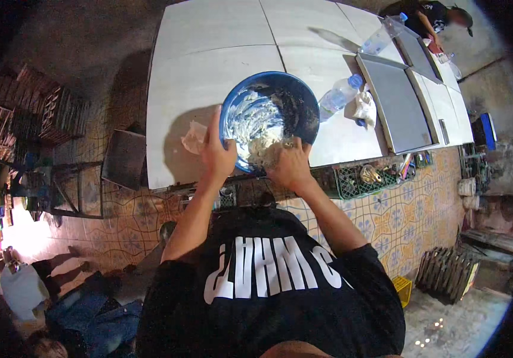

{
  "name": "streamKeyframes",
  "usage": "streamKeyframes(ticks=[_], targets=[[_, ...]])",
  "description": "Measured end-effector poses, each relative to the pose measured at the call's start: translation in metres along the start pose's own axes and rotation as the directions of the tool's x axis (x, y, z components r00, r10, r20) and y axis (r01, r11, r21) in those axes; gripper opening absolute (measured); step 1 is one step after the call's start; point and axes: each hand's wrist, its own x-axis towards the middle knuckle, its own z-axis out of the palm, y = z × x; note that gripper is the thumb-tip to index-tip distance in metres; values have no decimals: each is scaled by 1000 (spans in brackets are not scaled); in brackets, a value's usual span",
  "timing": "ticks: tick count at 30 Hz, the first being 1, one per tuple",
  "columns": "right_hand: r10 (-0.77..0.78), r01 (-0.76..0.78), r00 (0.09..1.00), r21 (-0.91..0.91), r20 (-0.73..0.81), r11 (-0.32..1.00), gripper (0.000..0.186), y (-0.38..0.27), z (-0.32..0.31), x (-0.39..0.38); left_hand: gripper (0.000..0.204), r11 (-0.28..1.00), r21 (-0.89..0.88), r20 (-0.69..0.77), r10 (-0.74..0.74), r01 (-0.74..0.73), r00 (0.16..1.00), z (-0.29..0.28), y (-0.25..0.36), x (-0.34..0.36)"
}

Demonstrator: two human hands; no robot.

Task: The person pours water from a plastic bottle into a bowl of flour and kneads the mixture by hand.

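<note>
A blue bowl (pixel 304 104) sits on the white tiled counter (pixel 197 77), its inside smeared with white paste, with a pale, lumpy mixture (pixel 262 146) low in it. My left hand (pixel 219 152) grips the bowl's left side, thumb at the rim. My right hand (pixel 292 164) is at the lower right inside the bowl, fingers curled down into the mixture; their tips and what they hold are hidden. A crumpled pale wrapper (pixel 192 140) lies left of the bowl. A clear bottle with a blue cap (pixel 335 101) lies to the right, beside a white crumpled bag (pixel 364 110).
Metal trays (pixel 396 107) and another bottle (pixel 376 42) lie on the counter's right part. A person in dark clothing (pixel 426 18) is at the far right end. A green crate (pixel 352 185) sits below the counter edge. A dark metal frame (pixel 77 215) stands at left.
</note>
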Motion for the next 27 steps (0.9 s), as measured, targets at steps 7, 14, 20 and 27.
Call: streamKeyframes(ticks=[7,14,20,27], targets=[[255,-260,963,578,92,773,46,-41,8,32,81,998,-20,59,-56,57,997,-4,17,-1],[-265,315,941,-260,211,913,33,-36,-22,16,81,995,94,97,15,-24,995,-6,-1,-5],[-394,406,914,-189,100,894,17,8,-21,24,81,993,111,112,36,-49,993,-7,-5,-7],[5,24,995,277,-101,961,30,53,-16,28,82,984,164,44,60,-66,997,-5,-6,-8]])
